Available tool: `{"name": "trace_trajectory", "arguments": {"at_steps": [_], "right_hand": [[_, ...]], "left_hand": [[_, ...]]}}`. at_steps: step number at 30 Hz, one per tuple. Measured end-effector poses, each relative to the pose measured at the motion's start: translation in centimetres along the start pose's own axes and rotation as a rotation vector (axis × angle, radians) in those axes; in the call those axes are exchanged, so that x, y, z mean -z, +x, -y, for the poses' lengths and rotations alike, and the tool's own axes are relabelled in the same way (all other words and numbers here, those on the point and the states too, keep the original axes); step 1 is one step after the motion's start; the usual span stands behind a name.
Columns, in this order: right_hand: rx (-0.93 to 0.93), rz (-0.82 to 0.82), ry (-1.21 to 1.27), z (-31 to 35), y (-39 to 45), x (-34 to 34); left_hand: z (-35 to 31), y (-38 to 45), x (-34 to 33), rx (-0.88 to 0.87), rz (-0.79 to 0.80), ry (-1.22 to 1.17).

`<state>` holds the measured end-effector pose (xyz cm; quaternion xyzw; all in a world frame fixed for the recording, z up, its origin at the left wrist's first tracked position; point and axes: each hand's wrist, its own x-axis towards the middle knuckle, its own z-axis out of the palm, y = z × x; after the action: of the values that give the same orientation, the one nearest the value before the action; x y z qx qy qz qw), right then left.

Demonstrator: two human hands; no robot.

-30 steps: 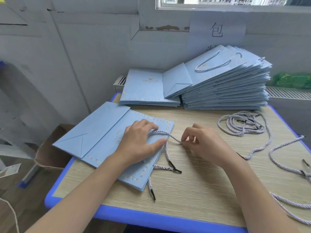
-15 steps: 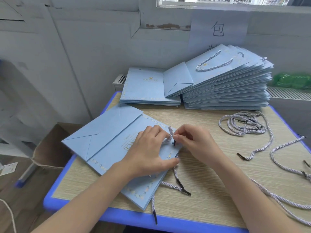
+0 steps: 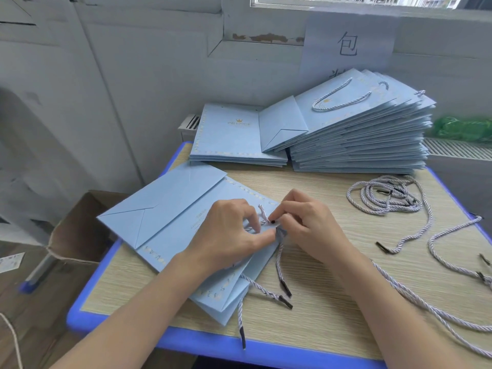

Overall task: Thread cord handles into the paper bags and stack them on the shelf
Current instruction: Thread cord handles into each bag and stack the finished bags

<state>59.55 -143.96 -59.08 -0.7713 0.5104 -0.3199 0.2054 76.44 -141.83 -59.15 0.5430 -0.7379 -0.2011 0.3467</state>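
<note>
Bag (image 3: 170, 209) slid nearer; cord (image 3: 263, 212) tip hidden between fingertips (image 3: 274, 218).

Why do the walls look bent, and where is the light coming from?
Head view: the wide-angle lens bows straight lines near the edges, so the wall seams lean. Soft daylight enters from the window at the top, leaving only faint shadows under the hands on the table. The green object at far right is blurred.

We see a wood-grain table (image 3: 319, 310) with a blue rim. At its centre lies a flat blue paper bag (image 3: 181, 217); at twelve o'clock, a low stack of bags (image 3: 226, 137); at one, a taller stack (image 3: 359, 145); at three, loose grey cords (image 3: 386, 198).
</note>
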Motion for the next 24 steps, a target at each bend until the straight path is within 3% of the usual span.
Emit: {"name": "trace_trajectory", "arguments": {"at_steps": [3, 8, 13, 18, 21, 24], "right_hand": [[0.005, -0.019, 0.077, 0.3, -0.2, 0.4], [0.065, -0.235, 0.142, 0.1, -0.4, 0.6], [0.08, -0.102, -0.153, -0.8, -0.4, -0.9], [0.106, -0.091, -0.165, -0.3, -0.2, -0.9], [0.036, -0.06, -0.077, -0.3, -0.2, 0.1], [-0.137, -0.143, -0.109, -1.3, 0.1, 1.3]], "left_hand": [[0.3, 0.2, 0.1, 0.042, -0.015, -0.09], [0.1, 0.5, 0.4, 0.029, -0.07, -0.055], [0.5, 0.5, 0.5, 0.018, -0.072, -0.054], [0.5, 0.4, 0.3, 0.048, -0.088, -0.058], [0.7, 0.6, 0.4, 0.018, -0.131, 0.074], [1.5, 0.8, 0.5, 0.012, -0.083, 0.11]]}}
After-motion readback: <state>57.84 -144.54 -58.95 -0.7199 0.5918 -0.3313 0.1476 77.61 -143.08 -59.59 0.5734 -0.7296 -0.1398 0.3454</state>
